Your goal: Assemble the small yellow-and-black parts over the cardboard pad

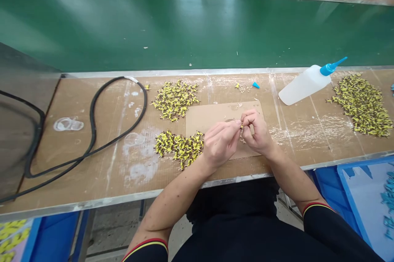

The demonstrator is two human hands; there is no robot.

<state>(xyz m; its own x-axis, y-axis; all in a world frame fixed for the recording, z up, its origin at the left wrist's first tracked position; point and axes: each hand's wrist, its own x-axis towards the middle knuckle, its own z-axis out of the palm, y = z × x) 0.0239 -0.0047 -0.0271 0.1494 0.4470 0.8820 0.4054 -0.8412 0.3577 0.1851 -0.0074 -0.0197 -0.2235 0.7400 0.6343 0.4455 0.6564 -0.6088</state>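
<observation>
Over a flat piece of cardboard [209,114], my left hand [221,141] and my right hand [256,132] meet with their fingertips close together. A small yellow piece [241,126] shows between them, at the pinched fingers of my right hand. My left thumb and forefinger are pressed together, hiding whatever is in them. Tiny pale bits [243,139] lie on the cardboard just under my right hand. Beside my left hand is a pile of small yellow-and-brown pieces [180,147], and a similar pile [175,99] lies farther back.
A white squeeze bottle [303,85] with a blue nozzle lies tilted right of the cardboard, near a larger yellow pile [361,106]. A blue cap [255,85] rests behind. A black cable [92,126] loops across the left. Blue trays [341,188] flank the table [123,180].
</observation>
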